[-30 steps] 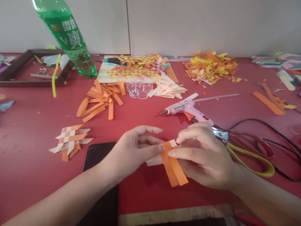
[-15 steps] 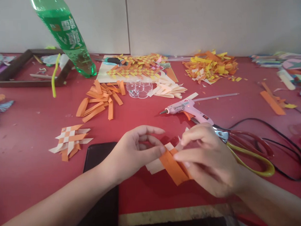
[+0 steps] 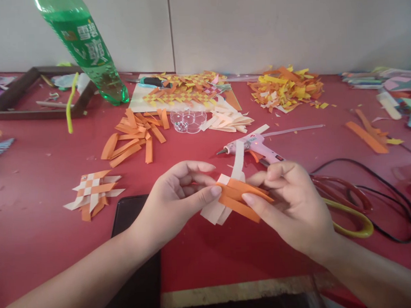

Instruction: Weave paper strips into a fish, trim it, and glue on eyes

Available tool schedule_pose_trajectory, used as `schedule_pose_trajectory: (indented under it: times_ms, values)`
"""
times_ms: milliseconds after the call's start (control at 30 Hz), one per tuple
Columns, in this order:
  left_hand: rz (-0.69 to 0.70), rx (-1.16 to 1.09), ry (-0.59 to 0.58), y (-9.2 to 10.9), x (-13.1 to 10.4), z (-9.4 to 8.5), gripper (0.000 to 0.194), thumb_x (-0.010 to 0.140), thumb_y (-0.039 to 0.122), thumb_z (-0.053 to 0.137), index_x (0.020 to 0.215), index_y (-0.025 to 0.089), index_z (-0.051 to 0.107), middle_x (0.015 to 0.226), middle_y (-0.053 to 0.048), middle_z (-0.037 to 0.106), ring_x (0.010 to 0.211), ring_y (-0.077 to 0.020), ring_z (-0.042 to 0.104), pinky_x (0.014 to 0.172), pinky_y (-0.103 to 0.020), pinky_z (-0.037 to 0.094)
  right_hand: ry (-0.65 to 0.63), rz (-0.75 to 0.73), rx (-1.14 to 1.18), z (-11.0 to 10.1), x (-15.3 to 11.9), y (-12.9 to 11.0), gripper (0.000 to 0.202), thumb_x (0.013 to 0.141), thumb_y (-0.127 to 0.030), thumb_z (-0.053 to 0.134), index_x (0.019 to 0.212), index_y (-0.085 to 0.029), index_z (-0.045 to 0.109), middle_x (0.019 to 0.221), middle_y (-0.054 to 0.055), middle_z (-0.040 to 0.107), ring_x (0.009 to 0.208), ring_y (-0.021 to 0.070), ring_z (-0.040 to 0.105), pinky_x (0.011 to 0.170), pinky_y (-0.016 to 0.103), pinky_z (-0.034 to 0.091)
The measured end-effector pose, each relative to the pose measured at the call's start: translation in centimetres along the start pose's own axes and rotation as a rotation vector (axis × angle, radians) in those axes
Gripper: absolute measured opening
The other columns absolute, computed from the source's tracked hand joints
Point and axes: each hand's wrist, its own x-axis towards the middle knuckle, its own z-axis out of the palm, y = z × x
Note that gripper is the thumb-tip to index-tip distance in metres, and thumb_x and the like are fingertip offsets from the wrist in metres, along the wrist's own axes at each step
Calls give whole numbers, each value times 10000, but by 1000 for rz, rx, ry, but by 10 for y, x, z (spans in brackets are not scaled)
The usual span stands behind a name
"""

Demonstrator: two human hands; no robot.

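Between my hands is a piece of interlaced paper strips (image 3: pixel 239 201), orange ones across pale cream ones. One cream strip (image 3: pixel 238 161) stands up from its far edge, and other cream ends hang at the near left. My left hand (image 3: pixel 186 190) pinches its left side, thumb on top and the fingers curled behind. My right hand (image 3: pixel 291 205) grips the orange strips at the right, thumb on top, with fingertips partly hidden beneath. A woven orange and cream paper piece (image 3: pixel 94 191) lies on the table to the left.
Beyond my hands lie loose orange strips (image 3: pixel 139 134), cream strips (image 3: pixel 229 117) and a pink glue gun (image 3: pixel 255 145). Scissors with red and yellow handles (image 3: pixel 354 225) and a black cable are at right. A dark phone-like slab (image 3: pixel 138 264) lies under my left forearm. A green bottle (image 3: pixel 87 50) stands behind.
The woven strips have been raised slightly and turned, so the orange ends point more to the right. A cream strip now stands up at the far side. My right hand has shifted its grip.
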Motion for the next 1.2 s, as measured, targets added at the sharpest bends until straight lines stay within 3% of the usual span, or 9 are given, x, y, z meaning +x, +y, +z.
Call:
schedule_pose_trajectory:
  times_ms: [233,467,633,800,1033,1200]
  values:
    - [-47,98,-51,0,1,0,325,783,279,767,1063,201,621,913,-21,694,815,-149,691,739,-250,547,1,-66,-96,-3,2,3,251,870,-189,612,978,-287,408,800,-23,659,620,134,657,522,245,563]
    - [-96,130,-70,2,-2,0,339,786,325,762,1030,201,561,702,2,714,680,-208,738,727,-328,557,-38,-3,-116,-5,-1,3,251,847,-219,646,998,-265,450,830,-9,671,617,126,659,513,224,540]
    - [-86,172,-44,2,-1,0,301,785,308,767,998,198,585,719,9,719,673,-176,734,673,-257,531,-42,-15,-87,-5,-1,3,233,855,-208,637,990,-274,460,776,-31,652,597,124,645,506,222,520]
    - [-100,111,-89,1,0,-1,316,807,294,744,1047,203,559,729,11,698,684,-190,726,718,-316,548,-51,-18,-83,-4,0,4,219,853,-210,643,967,-267,465,745,-39,628,566,109,617,477,207,492]
    - [-89,52,-36,2,1,1,504,797,288,755,1218,218,487,1032,-35,687,790,-142,691,706,-261,547,29,4,-121,-4,5,5,166,846,-243,664,868,-242,499,705,-39,601,544,98,572,451,202,462]
    - [-44,107,-52,0,1,2,237,835,311,713,943,170,556,781,6,675,662,-95,625,634,-209,501,-36,-21,-96,-3,1,3,120,877,-214,614,864,-240,497,666,-54,564,503,81,523,428,201,416]
